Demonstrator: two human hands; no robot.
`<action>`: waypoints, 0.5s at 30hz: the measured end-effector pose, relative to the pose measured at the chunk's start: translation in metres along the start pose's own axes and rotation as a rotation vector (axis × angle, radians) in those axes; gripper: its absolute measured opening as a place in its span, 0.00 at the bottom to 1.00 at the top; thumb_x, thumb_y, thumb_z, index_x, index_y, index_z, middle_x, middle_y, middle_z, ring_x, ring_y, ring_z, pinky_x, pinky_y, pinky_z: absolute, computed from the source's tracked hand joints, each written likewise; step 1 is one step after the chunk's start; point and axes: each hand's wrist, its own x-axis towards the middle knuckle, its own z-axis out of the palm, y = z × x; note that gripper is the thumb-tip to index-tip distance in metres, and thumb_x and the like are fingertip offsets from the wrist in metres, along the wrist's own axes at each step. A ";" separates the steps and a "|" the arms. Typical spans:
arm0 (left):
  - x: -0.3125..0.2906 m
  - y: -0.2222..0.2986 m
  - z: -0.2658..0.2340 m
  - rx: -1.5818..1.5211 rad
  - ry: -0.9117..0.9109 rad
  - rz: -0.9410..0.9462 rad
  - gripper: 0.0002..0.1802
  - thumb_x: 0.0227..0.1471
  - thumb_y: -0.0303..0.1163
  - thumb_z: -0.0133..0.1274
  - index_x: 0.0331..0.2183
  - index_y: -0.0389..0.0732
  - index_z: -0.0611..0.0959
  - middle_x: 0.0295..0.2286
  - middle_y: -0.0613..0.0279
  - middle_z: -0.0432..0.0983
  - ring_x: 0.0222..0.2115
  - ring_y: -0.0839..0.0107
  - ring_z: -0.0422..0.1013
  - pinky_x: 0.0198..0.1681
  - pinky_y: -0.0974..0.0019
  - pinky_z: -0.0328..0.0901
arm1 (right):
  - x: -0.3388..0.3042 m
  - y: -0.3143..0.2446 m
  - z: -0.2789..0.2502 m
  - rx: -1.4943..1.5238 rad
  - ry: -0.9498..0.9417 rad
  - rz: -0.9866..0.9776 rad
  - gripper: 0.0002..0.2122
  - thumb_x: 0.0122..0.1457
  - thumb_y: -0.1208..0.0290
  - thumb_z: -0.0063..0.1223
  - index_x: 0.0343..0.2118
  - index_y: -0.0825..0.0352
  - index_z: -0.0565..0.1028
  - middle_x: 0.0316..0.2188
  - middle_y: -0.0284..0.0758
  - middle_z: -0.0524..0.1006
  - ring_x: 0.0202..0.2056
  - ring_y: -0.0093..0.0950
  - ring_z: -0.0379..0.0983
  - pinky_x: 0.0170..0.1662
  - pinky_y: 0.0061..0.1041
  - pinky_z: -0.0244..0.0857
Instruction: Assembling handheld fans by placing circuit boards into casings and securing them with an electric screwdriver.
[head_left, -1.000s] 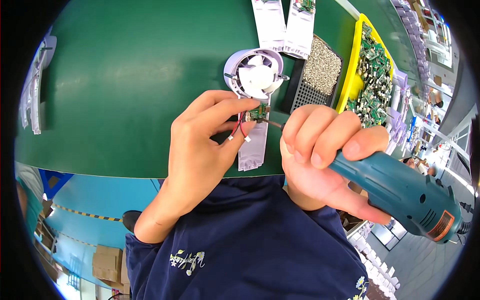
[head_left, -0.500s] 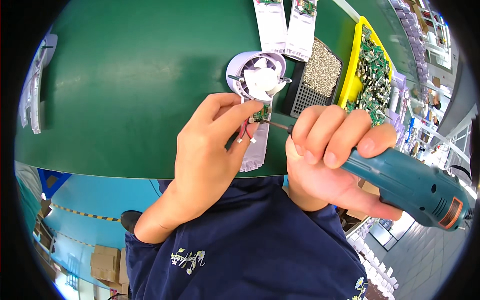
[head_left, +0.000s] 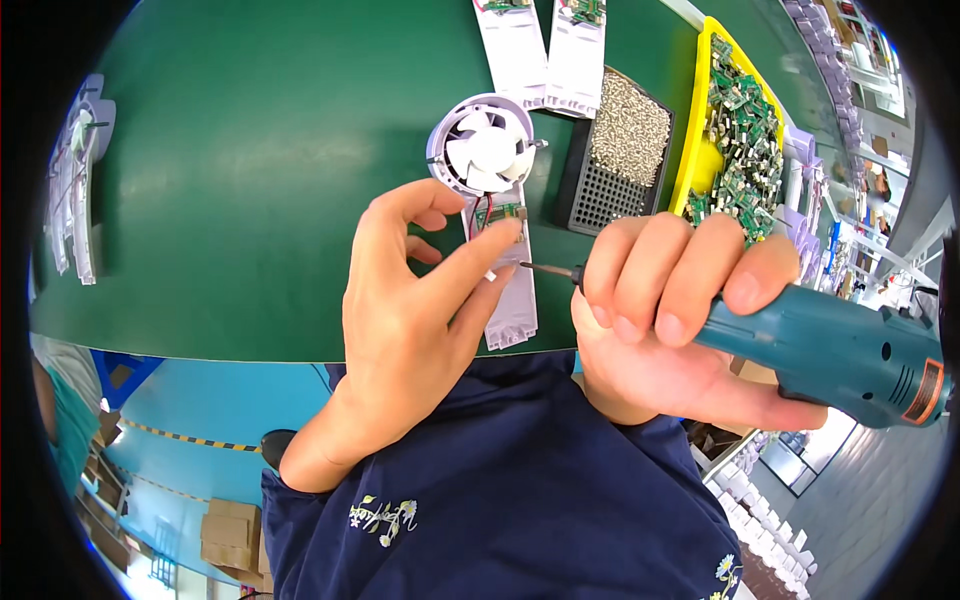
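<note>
My right hand (head_left: 680, 310) wraps round a teal electric screwdriver (head_left: 800, 340). Its thin bit (head_left: 548, 270) points left, the tip close to my left thumb. My left hand (head_left: 410, 280) hovers over a pale lilac fan housing's handle (head_left: 512, 312), thumb and index finger apart. A small white connector (head_left: 490, 275) shows between them; I see no grip on it. Under my fingertips, partly hidden, a green circuit board (head_left: 497, 213) sits in the handle, with red and dark wires beside it. The white fan (head_left: 490, 150) is in the round end of the housing, beyond my left hand.
Right of the fan stands a black tray (head_left: 625, 150) of small metal screws. Beyond it is a yellow bin (head_left: 690, 150) heaped with circuit boards. Two white handle shells (head_left: 515, 60) with boards lie at the back. More lilac parts (head_left: 75, 190) lie far left on the green table (head_left: 250, 180).
The screwdriver bit has come away from the circuit board toward me. My left fingers have opened and drawn back from the board. The fan housing appears slightly farther left in view.
</note>
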 end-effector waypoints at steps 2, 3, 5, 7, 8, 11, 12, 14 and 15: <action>0.002 -0.003 0.000 0.065 0.034 0.160 0.19 0.35 0.20 0.66 0.35 0.43 0.87 0.41 0.57 0.69 0.40 0.63 0.68 0.36 0.65 0.66 | 0.000 0.000 -0.001 0.046 -0.005 0.030 0.35 0.52 0.28 0.48 0.41 0.62 0.66 0.26 0.30 0.67 0.20 0.23 0.61 0.23 0.25 0.55; 0.003 -0.005 0.001 0.067 0.033 0.163 0.19 0.35 0.20 0.66 0.35 0.43 0.87 0.41 0.57 0.69 0.40 0.63 0.68 0.36 0.65 0.66 | 0.000 0.001 0.000 0.048 -0.004 0.027 0.35 0.52 0.28 0.48 0.41 0.62 0.66 0.26 0.30 0.67 0.20 0.23 0.61 0.23 0.25 0.55; 0.003 -0.010 0.005 0.008 0.110 0.256 0.16 0.33 0.21 0.66 0.32 0.42 0.86 0.39 0.58 0.72 0.38 0.60 0.69 0.35 0.62 0.65 | -0.001 0.003 0.000 0.063 0.013 0.026 0.35 0.52 0.27 0.47 0.41 0.62 0.66 0.25 0.30 0.67 0.20 0.23 0.61 0.23 0.24 0.55; 0.003 -0.013 0.006 -0.009 0.105 0.267 0.15 0.33 0.21 0.66 0.31 0.41 0.86 0.38 0.59 0.72 0.38 0.60 0.69 0.35 0.62 0.65 | -0.002 0.003 0.000 0.064 0.013 0.021 0.36 0.52 0.27 0.46 0.41 0.62 0.66 0.26 0.30 0.67 0.20 0.23 0.61 0.23 0.24 0.56; 0.004 -0.014 0.007 -0.027 0.101 0.277 0.15 0.33 0.21 0.65 0.30 0.41 0.85 0.38 0.59 0.72 0.38 0.61 0.69 0.35 0.63 0.65 | -0.001 0.003 0.000 0.064 0.011 0.016 0.36 0.52 0.27 0.46 0.41 0.62 0.66 0.26 0.30 0.67 0.20 0.23 0.61 0.23 0.24 0.56; 0.004 -0.018 0.008 -0.114 0.068 0.259 0.14 0.33 0.20 0.66 0.29 0.40 0.85 0.37 0.60 0.73 0.38 0.62 0.69 0.35 0.63 0.65 | 0.000 0.004 0.000 0.068 0.012 0.024 0.35 0.52 0.27 0.46 0.41 0.61 0.66 0.25 0.30 0.67 0.19 0.23 0.61 0.23 0.24 0.55; 0.004 -0.019 0.008 -0.114 0.067 0.260 0.14 0.33 0.20 0.66 0.29 0.40 0.85 0.37 0.60 0.73 0.38 0.62 0.69 0.35 0.63 0.65 | 0.000 0.004 -0.001 0.068 0.012 0.023 0.35 0.52 0.27 0.46 0.41 0.61 0.66 0.25 0.30 0.67 0.19 0.23 0.61 0.23 0.24 0.55; 0.004 -0.021 0.009 -0.222 0.059 0.215 0.13 0.33 0.20 0.67 0.28 0.40 0.85 0.36 0.61 0.73 0.38 0.63 0.70 0.36 0.64 0.65 | 0.000 0.006 -0.006 0.091 -0.042 0.024 0.34 0.52 0.27 0.46 0.40 0.61 0.66 0.24 0.29 0.67 0.19 0.23 0.61 0.22 0.24 0.55; 0.003 -0.023 0.010 -0.219 0.061 0.214 0.13 0.33 0.20 0.67 0.28 0.40 0.85 0.36 0.61 0.73 0.38 0.63 0.70 0.36 0.64 0.65 | 0.000 0.006 -0.007 0.093 -0.043 0.024 0.34 0.52 0.27 0.46 0.40 0.61 0.66 0.24 0.29 0.67 0.19 0.23 0.61 0.22 0.24 0.55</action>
